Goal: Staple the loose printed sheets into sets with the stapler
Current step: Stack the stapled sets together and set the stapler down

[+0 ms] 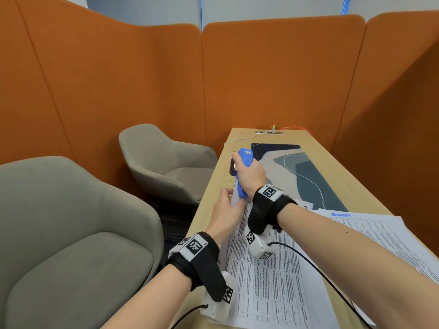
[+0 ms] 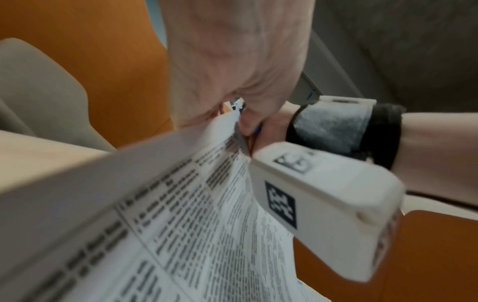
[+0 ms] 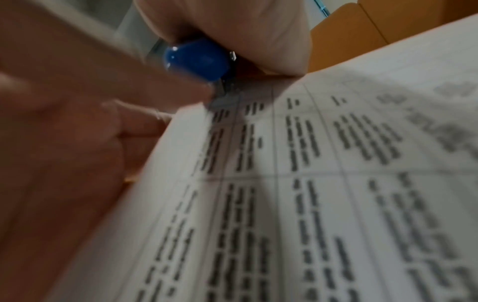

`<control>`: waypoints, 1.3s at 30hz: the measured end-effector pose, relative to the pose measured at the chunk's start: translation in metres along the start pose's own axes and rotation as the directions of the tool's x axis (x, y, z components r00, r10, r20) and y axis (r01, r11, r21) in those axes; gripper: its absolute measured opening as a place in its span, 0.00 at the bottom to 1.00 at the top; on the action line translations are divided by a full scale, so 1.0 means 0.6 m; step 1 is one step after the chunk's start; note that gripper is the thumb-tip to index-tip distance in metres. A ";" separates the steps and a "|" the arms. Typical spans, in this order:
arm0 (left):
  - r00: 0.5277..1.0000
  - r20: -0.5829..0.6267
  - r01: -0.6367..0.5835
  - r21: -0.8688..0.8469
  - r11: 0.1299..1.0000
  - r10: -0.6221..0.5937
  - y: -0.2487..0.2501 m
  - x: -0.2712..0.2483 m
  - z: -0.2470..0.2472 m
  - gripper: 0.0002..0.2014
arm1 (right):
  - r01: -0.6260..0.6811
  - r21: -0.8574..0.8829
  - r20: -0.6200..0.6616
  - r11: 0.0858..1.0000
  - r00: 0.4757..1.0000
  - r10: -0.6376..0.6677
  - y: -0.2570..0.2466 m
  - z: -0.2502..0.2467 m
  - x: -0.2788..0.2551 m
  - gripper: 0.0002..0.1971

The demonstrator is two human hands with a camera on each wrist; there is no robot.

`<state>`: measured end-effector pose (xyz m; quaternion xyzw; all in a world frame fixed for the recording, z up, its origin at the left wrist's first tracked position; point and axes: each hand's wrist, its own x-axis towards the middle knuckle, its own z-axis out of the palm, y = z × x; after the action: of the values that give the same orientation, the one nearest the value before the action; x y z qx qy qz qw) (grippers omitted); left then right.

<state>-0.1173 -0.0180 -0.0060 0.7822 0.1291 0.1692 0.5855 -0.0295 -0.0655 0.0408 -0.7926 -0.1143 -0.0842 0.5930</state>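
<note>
Orange booth, wooden table (image 1: 306, 138): hands pinching sheet corner (image 1: 235, 198), gripping stapler (image 1: 243, 172); stapler's metal mouth only wrist-visible.

Blue stapler (image 1: 242, 173), white sheets (image 1: 273, 281) w/ black print, orange partitions (image 1: 273, 74).

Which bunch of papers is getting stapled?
The nearer printed sheets, corner lifted by the left hand into the blue stapler. The far stack lies flat.
</note>
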 end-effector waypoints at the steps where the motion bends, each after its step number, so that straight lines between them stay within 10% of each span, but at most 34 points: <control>1: 1.000 0.021 0.017 -0.050 0.999 -0.015 0.001 0.002 -0.004 0.13 | 0.011 -0.010 -0.012 1.000 1.000 -0.011 -0.002 -0.001 0.000 0.20; 17: 0.995 -0.016 -0.093 0.106 0.990 0.096 0.005 0.000 -0.036 0.10 | 0.074 -0.034 -0.063 0.997 0.995 -0.076 -0.010 0.022 -0.012 0.19; 22: 0.967 0.235 0.107 -0.035 0.994 -0.095 -0.013 -0.003 -0.052 0.24 | 0.048 0.088 -0.075 0.995 0.996 -0.041 -0.005 0.020 -0.020 0.18; 30: 0.978 -0.157 -0.104 0.208 0.973 0.138 -0.043 -0.011 -0.045 0.11 | -0.241 0.671 0.046 0.701 0.957 0.285 -0.009 -0.118 -0.003 0.16; 35: 0.931 -0.217 -0.292 0.043 0.955 0.294 0.019 -0.014 -0.039 0.10 | -0.390 0.353 0.152 0.850 0.921 0.359 0.084 -0.229 -0.049 0.26; 39: 0.984 -0.152 -0.125 -0.230 0.965 0.091 0.054 0.014 0.029 0.13 | -0.453 0.275 0.288 0.848 0.881 0.377 0.114 -0.323 -0.100 0.29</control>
<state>-0.1022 -0.0385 0.0215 0.6983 0.1056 0.2696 0.6546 -0.0675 -0.2747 0.0166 -0.6905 -0.0177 0.1565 0.7059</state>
